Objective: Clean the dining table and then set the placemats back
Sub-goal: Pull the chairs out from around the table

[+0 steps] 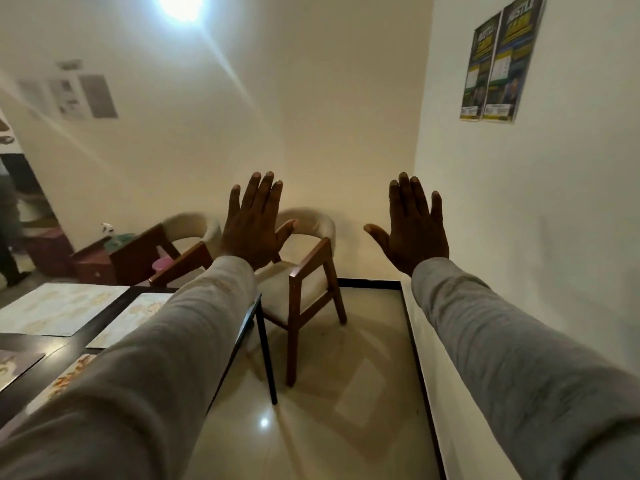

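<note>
Placemats: four show on the dark tabletop (69, 344) at lower left; a pale one (59, 308) at the far side, a second (133, 317) partly hidden under the left sleeve (145, 358), a dark greyish one (14, 367) at the left edge, and one with orange print (65, 379) nearest the body
Handling, as a judgement: thin flat sheets, probably light and a little flexible, likely to slide easily on the glossy top; best taken by a free corner or edge and lifted flat, or stacked
Tabletop: dark, smooth, reflective, with thin black metal legs; a wipe should glide, and smears would show
Left hand (254, 226): raised in the air with fingers spread, palm away, holding nothing, well apart from the mats
Right hand (414, 230): the same, open and empty, raised near the white wall
Sleeves: soft grey knit on both arms
Cleaning gear: no cloth in either hand; a spray bottle (107, 229) seems to stand on a low wooden cabinet (100, 261) in the far corner, too small to be sure
Chairs: two with brown wooden frames and cream padded curved backs; the nearer (304, 271) stands just beside the tabletop's corner
Floor: polished beige tile (311, 410) with glare
Progress: mats lie in place, cleaning not visibly begun
</note>
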